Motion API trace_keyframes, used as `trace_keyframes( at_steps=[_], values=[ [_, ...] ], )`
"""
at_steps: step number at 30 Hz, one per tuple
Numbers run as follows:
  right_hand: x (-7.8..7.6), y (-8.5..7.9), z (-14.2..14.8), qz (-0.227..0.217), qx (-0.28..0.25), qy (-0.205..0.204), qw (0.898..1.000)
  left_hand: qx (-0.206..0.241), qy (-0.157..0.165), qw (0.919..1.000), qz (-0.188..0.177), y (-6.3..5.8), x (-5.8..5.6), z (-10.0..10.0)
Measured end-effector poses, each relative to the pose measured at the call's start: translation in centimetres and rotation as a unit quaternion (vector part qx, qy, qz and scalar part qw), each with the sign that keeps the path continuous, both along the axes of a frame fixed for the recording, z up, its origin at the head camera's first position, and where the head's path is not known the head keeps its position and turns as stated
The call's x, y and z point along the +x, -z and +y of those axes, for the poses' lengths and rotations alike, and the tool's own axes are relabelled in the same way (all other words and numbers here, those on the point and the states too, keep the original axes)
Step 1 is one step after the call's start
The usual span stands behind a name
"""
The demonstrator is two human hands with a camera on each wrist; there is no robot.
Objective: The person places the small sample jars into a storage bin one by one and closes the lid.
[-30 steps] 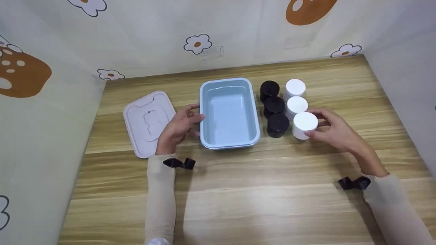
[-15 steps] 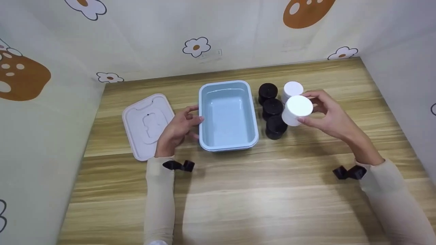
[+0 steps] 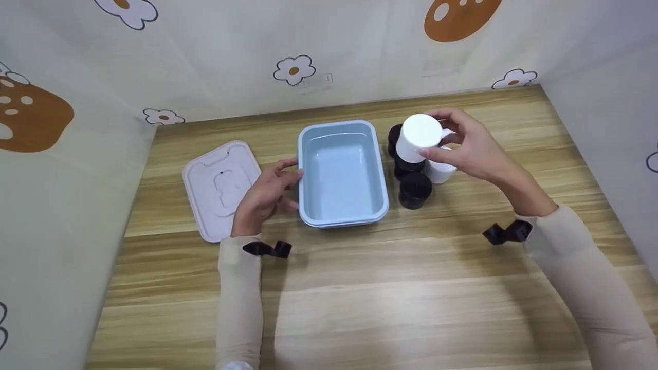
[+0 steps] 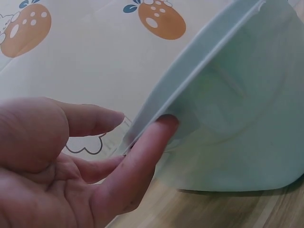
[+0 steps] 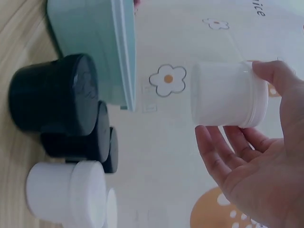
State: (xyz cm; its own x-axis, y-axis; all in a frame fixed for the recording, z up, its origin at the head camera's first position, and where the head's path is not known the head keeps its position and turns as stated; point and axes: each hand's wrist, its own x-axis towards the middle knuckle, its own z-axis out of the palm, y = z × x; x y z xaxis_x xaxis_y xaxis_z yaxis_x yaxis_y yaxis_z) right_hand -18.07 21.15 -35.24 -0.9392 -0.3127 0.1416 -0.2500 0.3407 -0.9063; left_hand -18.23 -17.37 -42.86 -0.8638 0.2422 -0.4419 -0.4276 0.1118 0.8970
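My right hand (image 3: 470,149) grips a white lidded jar (image 3: 419,136) between thumb and fingers, raised over the black jars; the right wrist view shows the held jar (image 5: 228,94) against the wall covering. Below it, a white jar (image 3: 441,172) and a near black jar (image 3: 415,190) stand on the table, with more jars partly hidden behind. My left hand (image 3: 267,192) holds the left rim of the light blue tub (image 3: 343,224), thumb at the edge and fingers under the rim. In the left wrist view, a fingertip (image 4: 167,124) presses just below the tub's rim.
A pale pinkish lid (image 3: 211,221) lies flat on the wooden table (image 3: 360,298), left of the tub and partly behind the left hand. A patterned wall covering (image 3: 221,67) rises along the table's far edge, with pale sheets on both sides.
My right hand has lifted the white jar from the near end of its row and carried it left and away from me, over the black jars. The left hand stays at the tub.
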Motion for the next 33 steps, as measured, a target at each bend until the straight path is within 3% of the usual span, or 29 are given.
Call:
trace_keyframes(
  at_steps=[7, 22, 33],
  values=[
    [-1.7, -1.6, -3.8, -0.021, 0.007, -0.008, 1.0, -0.002, 0.0, 1.0, 0.0, -0.1, 0.0, 0.1],
    [-4.5, -1.3, -10.2, -0.042, 0.054, -0.041, 0.997, -0.008, -0.002, 1.0, -0.004, 0.0, -0.1, 0.0],
    [-5.9, 0.1, -13.7, -0.071, 0.168, -0.054, 0.982, -0.022, 0.001, 0.9996, -0.015, -0.2, -0.3, 0.0]
  ],
)
